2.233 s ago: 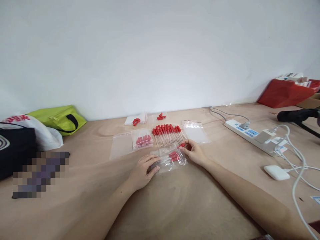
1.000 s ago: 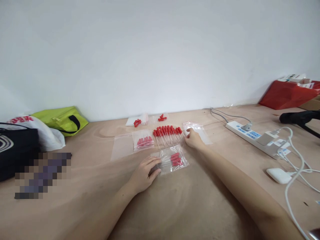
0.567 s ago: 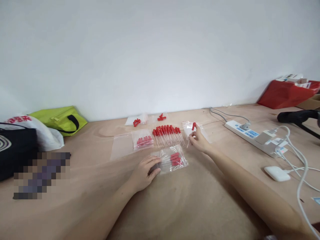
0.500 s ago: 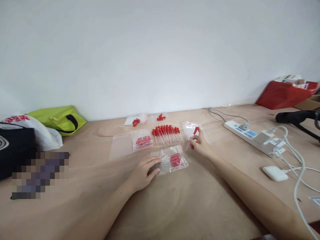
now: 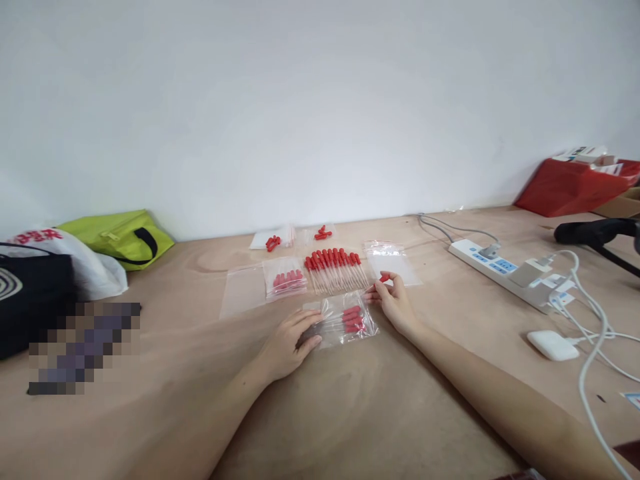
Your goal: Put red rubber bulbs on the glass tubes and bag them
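A clear zip bag (image 5: 333, 337) with several red-tipped sticks (image 5: 353, 320) in it lies flat in front of me. My left hand (image 5: 293, 337) rests on the bag's left end, fingers stretched and thumb apart from them. Just off the bag's right edge, my right hand (image 5: 395, 300) pinches a stick by its red tip (image 5: 384, 279); the rest of this stick is mostly hidden by the fingers. Behind the bag, several red-tipped sticks (image 5: 335, 267) lie side by side in a row, tips toward the wall.
Left of the row sit a bag of red tips (image 5: 287, 279) and a flat clear bag (image 5: 243, 293). Empty zip bags (image 5: 400, 263) lie right. Loose red pieces (image 5: 273, 243) are near the wall. A power strip (image 5: 500, 273) with cables and a white case (image 5: 553, 345) stand right; bags (image 5: 117, 237) left.
My right hand has come down and slightly left toward the bag, tilting the red-tipped stick lower. My left hand has stayed in place on the bag.
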Motion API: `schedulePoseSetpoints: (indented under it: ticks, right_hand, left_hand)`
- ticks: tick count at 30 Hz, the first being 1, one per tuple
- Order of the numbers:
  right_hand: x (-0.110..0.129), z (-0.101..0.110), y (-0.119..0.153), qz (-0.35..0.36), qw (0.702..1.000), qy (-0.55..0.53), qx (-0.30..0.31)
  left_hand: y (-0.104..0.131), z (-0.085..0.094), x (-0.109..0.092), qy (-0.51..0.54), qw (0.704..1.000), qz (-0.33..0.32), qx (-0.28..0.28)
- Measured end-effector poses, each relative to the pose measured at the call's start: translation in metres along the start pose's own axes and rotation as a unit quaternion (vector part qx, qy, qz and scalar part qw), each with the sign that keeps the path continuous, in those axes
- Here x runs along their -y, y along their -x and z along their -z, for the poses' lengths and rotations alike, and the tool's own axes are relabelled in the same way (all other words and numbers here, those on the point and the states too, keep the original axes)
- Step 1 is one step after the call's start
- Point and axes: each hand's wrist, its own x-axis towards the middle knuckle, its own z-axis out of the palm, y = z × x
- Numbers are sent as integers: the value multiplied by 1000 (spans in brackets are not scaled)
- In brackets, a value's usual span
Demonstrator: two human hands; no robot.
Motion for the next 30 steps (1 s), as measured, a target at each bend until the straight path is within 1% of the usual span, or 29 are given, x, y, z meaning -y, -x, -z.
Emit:
schedulePoseSetpoints:
  ticks: [3,7,9,16,21,23,27,30]
  right_hand:
    - [-2,-3,6,-18,1000,-14,-7]
    - [-4,-4,9,-9,1000,-6,-24]
    - [-5,-4,9,-9,1000,4,-19]
    - [-9,-4,8,-40,995,52,72]
    - [-13,-1,6,-54,980,51,182]
    - [-15,-1,6,-55,978,54,195]
    - [-17,-5,5,-76,980,65,174]
    - [-14,-6,3,-99,972,58,204]
  left_hand:
    - [0,0,0,3,1000,10,2]
    - [0,-1,0,1,1000,14,8]
    - [0,0,-1,-1,1000,17,10]
    - [0,1,-1,1,1000,22,7]
    - [1,1,-1,3,1000,24,2]
    - [1,1,-2,4,1000,25,1]
    - [0,1,-2,3,1000,25,3]
    - [0,0,-1,4,1000,20,2]
